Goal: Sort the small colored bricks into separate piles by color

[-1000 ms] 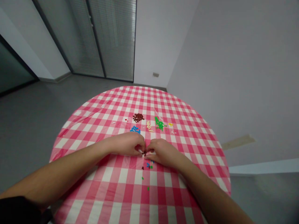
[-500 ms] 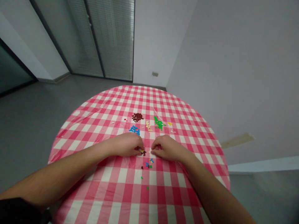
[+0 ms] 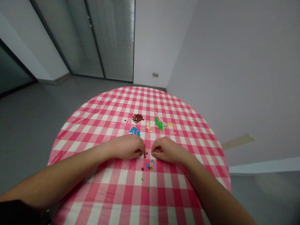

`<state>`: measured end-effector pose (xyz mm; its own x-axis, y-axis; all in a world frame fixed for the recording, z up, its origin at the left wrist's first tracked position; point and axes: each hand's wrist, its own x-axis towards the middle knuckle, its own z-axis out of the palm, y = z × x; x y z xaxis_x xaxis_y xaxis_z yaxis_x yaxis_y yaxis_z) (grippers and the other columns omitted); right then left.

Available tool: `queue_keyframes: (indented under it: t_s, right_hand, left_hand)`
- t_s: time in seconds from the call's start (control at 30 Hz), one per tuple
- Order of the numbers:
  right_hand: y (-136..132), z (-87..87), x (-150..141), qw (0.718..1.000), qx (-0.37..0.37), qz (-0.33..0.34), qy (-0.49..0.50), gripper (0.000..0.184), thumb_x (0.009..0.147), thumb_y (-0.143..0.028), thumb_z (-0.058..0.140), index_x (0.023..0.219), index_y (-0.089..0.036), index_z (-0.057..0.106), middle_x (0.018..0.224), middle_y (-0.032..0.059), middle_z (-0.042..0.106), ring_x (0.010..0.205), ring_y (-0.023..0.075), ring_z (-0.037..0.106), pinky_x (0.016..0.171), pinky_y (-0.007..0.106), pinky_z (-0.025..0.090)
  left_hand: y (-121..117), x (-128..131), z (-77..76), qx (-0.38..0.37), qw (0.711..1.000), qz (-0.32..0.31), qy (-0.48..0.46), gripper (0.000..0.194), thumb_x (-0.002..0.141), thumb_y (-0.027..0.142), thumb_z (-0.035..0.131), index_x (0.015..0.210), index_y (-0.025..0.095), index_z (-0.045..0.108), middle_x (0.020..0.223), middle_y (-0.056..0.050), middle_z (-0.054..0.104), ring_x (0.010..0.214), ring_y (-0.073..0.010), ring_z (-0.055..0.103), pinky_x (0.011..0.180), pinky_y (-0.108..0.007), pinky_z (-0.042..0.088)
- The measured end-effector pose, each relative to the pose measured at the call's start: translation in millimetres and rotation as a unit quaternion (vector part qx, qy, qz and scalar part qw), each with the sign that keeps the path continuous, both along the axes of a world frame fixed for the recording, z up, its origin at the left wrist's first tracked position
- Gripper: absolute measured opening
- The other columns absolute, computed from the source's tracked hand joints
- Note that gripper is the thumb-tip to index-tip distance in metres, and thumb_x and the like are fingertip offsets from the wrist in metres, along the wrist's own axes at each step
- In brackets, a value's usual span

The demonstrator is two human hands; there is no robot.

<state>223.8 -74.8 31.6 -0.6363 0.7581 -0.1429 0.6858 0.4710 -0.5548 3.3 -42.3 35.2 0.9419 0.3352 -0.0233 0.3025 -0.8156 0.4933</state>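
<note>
My left hand [image 3: 128,146] rests low over the table with its fingers curled together, right beside a few small dark brown pieces [image 3: 145,154]. Whatever its fingertips pinch is hidden. Across a narrow gap, my right hand [image 3: 167,149] is closed too, thumb against fingers, with a tiny pale bit at the tips that I cannot make out. Just nearer to me lies a small cluster of blue, brown and green pieces [image 3: 149,165]. Beyond my left hand is a pile of blue pieces [image 3: 135,131].
A round table with a red and white checked cloth [image 3: 112,200] holds more piles: brown pieces [image 3: 137,118], green pieces [image 3: 159,124], cream pieces [image 3: 148,127] and a few yellow pieces [image 3: 170,125]. Single green pieces [image 3: 148,189] lie nearer me. A wall [image 3: 234,78] stands at right.
My left fingertips have shifted slightly over the brown pieces, and the yellow bit that showed beside them is out of sight. My right hand has hardly moved.
</note>
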Motion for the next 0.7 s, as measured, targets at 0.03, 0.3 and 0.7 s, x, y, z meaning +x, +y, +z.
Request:
queue_keyframes:
  t_s: [0.03, 0.3, 0.7]
  right_hand:
    - [0, 0.8, 0, 1.0, -0.003, -0.001, -0.003, 0.021, 0.074, -0.007, 0.058, 0.08, -0.015, 0.077, 0.076, 0.0055, 0.072, 0.062, 0.0129, 0.058, 0.059, 0.023, 0.039]
    - [-1, -3.4, 0, 0.999, -0.008, -0.001, 0.05, 0.016, 0.076, -0.014, 0.062, 0.085, -0.017, 0.075, 0.077, 0.0029, 0.071, 0.065, 0.0122, 0.058, 0.06, 0.022, 0.039]
    - [0, -4.0, 7, 1.0, -0.027, -0.003, 0.005, 0.02, 0.068, -0.007, 0.055, 0.077, -0.015, 0.071, 0.067, 0.0002, 0.067, 0.056, 0.0101, 0.052, 0.051, 0.021, 0.033]
  left_hand:
    - [1, -1, 0.4, 0.003, 1.0, 0.002, 0.003, 0.028, 0.077, 0.002, 0.057, 0.09, 0.018, 0.076, 0.093, -0.005, 0.076, 0.087, -0.0192, 0.068, 0.084, -0.027, 0.049]
    - [-3, 1, 0.5, 0.027, 1.0, 0.014, -0.001, 0.021, 0.079, 0.006, 0.06, 0.089, 0.018, 0.074, 0.091, -0.005, 0.075, 0.089, -0.0203, 0.068, 0.085, -0.028, 0.049]
    - [-10, 13, -22.4, 0.078, 0.995, -0.052, -0.033, 0.029, 0.091, 0.004, 0.049, 0.096, 0.016, 0.074, 0.101, -0.009, 0.074, 0.094, -0.0206, 0.067, 0.087, -0.028, 0.049]
